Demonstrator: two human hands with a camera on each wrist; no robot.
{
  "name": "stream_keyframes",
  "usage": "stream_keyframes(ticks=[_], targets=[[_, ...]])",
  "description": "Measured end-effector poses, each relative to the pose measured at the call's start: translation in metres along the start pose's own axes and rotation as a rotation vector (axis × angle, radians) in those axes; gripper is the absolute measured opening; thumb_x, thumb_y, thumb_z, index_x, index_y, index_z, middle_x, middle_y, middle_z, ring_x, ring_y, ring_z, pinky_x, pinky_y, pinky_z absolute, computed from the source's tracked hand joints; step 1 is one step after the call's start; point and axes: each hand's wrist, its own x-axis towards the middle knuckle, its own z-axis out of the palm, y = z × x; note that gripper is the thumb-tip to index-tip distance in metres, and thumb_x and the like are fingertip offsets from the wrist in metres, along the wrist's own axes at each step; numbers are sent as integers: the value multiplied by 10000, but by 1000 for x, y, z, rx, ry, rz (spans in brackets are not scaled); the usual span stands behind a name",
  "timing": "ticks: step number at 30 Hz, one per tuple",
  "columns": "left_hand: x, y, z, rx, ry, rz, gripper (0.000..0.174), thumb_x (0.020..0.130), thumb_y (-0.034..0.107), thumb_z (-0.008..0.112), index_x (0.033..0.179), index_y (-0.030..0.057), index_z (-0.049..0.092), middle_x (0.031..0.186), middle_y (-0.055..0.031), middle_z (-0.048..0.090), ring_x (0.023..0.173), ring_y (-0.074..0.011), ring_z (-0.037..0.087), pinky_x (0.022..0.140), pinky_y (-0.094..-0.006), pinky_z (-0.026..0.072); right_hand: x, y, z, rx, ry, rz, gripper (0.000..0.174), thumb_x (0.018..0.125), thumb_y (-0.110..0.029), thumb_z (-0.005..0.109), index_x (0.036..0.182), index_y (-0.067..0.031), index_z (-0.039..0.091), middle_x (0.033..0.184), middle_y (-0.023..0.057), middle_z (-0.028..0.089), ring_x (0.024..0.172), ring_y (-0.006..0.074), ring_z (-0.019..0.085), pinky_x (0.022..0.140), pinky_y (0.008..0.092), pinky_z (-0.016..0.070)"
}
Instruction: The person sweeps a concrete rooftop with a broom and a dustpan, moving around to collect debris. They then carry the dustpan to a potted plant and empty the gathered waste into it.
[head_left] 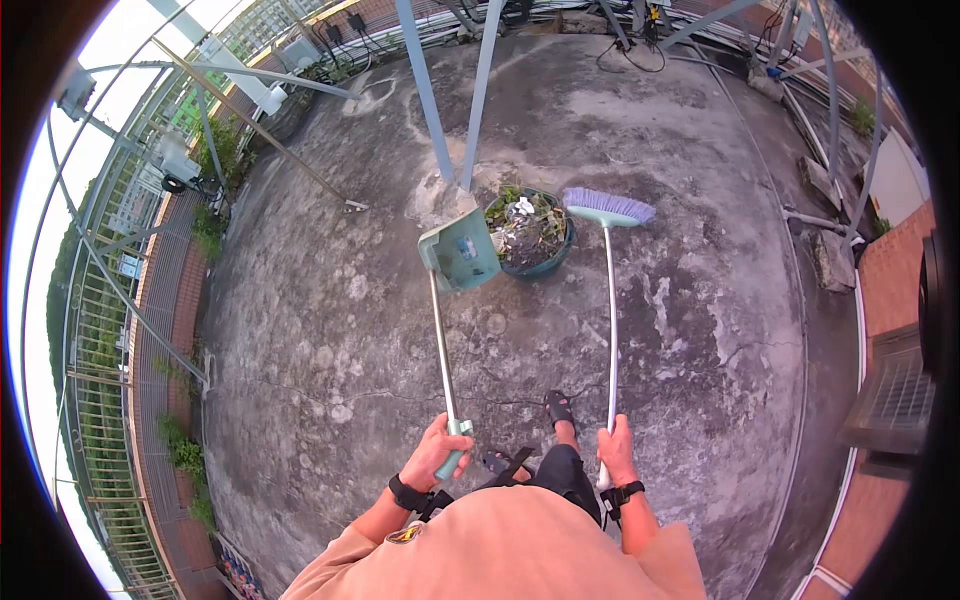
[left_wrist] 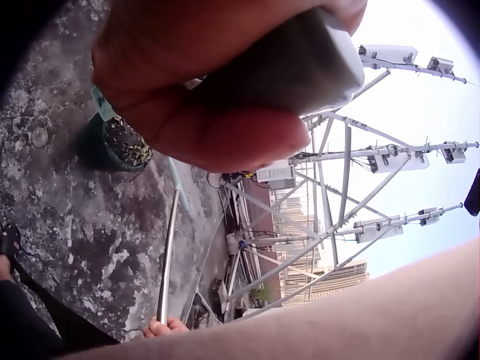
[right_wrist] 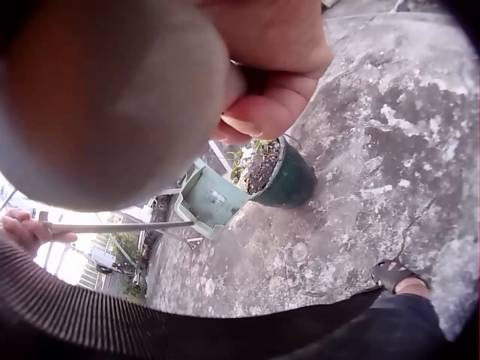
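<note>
My left hand [head_left: 438, 452] grips the green end of a long-handled dustpan [head_left: 462, 250]; the pan hangs beside the left rim of a green bucket [head_left: 545, 265]. Leaves, dirt and white scraps fill the bucket. In the right hand [head_left: 617, 450] is the white handle of a broom [head_left: 611, 212], its purple bristles pointing away, just right of the bucket. The left wrist view shows fingers [left_wrist: 225, 139] curled round the dustpan's grip, and the bucket [left_wrist: 101, 146]. Fingers [right_wrist: 274, 105] wrap the broom's handle end in the right wrist view, with the dustpan [right_wrist: 214, 199] beyond.
Stained concrete floor [head_left: 330, 300] surrounds the feet. Metal struts [head_left: 425, 90] stand just behind the bucket, and a thin pole [head_left: 270, 135] slants down at the left. A railing [head_left: 100, 400] runs along the left, a brick wall [head_left: 900, 270] along the right.
</note>
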Motion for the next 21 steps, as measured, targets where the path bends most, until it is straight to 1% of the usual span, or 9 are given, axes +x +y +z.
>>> stream_keyframes(ticks=[1,2,4,5,7,8,12,18,21], targets=[[0,1,0,-6,-11,0,313,749,-32,511,988,68,335,699,-48,454,427,-138,482,309,-262,380,-7,-1,-8,-13,-18,38,138,741,-95,472,815,-7,395,564,161,493,467,282,537,423,383,411],[-2,0,-1,-13,-21,-3,314,750,-30,511,994,65,337,696,-46,453,426,-138,483,309,-262,381,-11,14,-10,-12,-21,43,138,741,-95,472,815,-7,395,564,161,493,467,282,537,423,383,411],[-2,1,0,-10,-26,1,321,753,-27,512,1007,61,337,693,-45,452,430,-136,484,307,-256,380,-16,36,-15,-213,-16,-205,126,741,-72,480,819,-3,410,560,83,470,402,161,489,370,309,397],[-1,2,2,-6,-32,9,328,755,-23,513,1020,56,337,691,-44,452,433,-134,486,305,-251,379,-18,40,-15,-216,-15,-203,126,741,-72,480,819,-3,410,560,83,470,402,161,489,370,309,397],[0,5,6,-2,-61,14,343,758,-17,514,1038,56,330,689,-44,452,436,-131,486,304,-246,379,-31,19,-14,-254,-87,-165,168,731,-86,498,860,5,437,585,115,505,438,216,514,428,352,423],[0,6,8,3,-86,21,358,762,-12,515,1056,56,324,687,-44,451,440,-128,486,303,-242,379,-35,4,-12,-340,-72,-229,198,730,-117,506,880,-4,441,616,170,542,520,322,553,502,423,436],[3,9,11,-23,-142,22,375,764,-6,518,1069,67,313,690,-51,457,446,-125,488,304,-240,382,-29,-10,3,-513,-185,-254,244,754,-158,492,943,-24,416,656,228,565,622,425,544,553,514,416],[5,15,16,-55,-165,52,388,754,-20,510,1073,64,306,695,-59,464,444,-129,490,304,-236,377,13,4,-5,-791,-176,-313,325,787,-124,478,1061,-4,351,640,222,570,588,420,552,549,524,425],[8,15,14,-5,-121,51,501,750,-29,510,1182,55,270,729,-65,463,432,-134,479,322,-240,365,30,12,-28,-891,-144,-286,414,792,-127,482,1156,9,341,668,217,583,611,401,568,561,506,436]])
